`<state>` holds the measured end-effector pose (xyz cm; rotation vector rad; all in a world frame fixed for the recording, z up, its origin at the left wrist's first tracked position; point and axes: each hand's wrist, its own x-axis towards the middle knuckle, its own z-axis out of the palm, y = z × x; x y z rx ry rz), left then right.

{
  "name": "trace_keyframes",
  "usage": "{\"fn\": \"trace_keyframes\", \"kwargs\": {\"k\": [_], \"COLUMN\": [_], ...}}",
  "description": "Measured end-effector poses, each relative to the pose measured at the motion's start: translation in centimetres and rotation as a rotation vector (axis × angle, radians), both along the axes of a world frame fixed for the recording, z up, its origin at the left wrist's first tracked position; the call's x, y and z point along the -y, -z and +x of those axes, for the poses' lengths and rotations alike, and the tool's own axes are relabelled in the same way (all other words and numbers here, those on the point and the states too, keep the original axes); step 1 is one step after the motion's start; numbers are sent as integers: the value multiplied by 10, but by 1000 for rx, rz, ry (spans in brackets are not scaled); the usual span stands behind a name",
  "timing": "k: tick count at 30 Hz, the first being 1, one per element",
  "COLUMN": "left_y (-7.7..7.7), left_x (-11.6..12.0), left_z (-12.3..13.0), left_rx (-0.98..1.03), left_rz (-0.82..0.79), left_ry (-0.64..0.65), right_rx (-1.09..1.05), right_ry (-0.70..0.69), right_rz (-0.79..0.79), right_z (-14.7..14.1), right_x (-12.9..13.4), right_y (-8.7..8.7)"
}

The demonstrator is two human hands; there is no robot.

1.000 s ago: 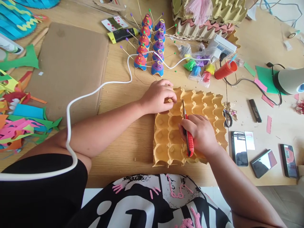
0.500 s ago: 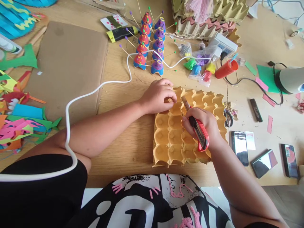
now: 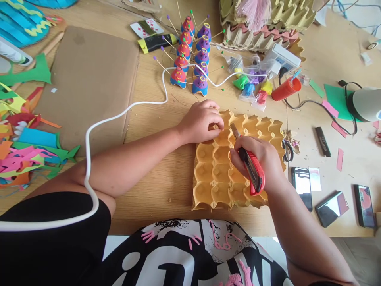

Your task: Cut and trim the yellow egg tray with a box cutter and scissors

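A yellow-brown cardboard egg tray (image 3: 218, 171) lies on the table in front of me, its rows of cups facing up. My left hand (image 3: 203, 123) rests on the tray's far left corner, fingers curled over its edge. In my right hand (image 3: 263, 159) is a red and black utility knife (image 3: 255, 174), held above the middle of the tray. Its blade is out and points away from me, close to the tray's ridges a short way right of my left fingers. Whether the tip touches the cardboard I cannot tell.
Painted red and purple egg-cup figures (image 3: 200, 84) with pin-like sticks stand beyond the tray. A white cable (image 3: 131, 105) crosses the table and my left arm. Coloured clay bags (image 3: 247, 89), a red cup (image 3: 285, 89), phones (image 3: 301, 186), brown cardboard (image 3: 92, 87) and paper scraps (image 3: 32, 155) lie around.
The whole view has shifted slightly. The utility knife has tipped a little, its rear end coming slightly toward me. My left hand stays on the tray's corner.
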<state>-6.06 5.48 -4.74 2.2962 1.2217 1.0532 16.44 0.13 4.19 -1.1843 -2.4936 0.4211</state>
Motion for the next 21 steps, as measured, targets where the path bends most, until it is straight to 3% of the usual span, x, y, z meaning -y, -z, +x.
{"fn": "trace_keyframes", "kwargs": {"k": [6, 13, 21], "left_y": [1, 2, 2], "left_x": [0, 0, -2], "left_z": [1, 1, 0], "left_rx": [1, -3, 1], "left_rz": [-1, 10, -3], "left_ry": [-16, -8, -17], "right_rx": [-56, 51, 6], "right_ry": [22, 47, 91], "right_rz": [-8, 48, -52], "right_z": [-3, -7, -7], "right_x": [-2, 8, 3], "right_y": [11, 1, 13]}}
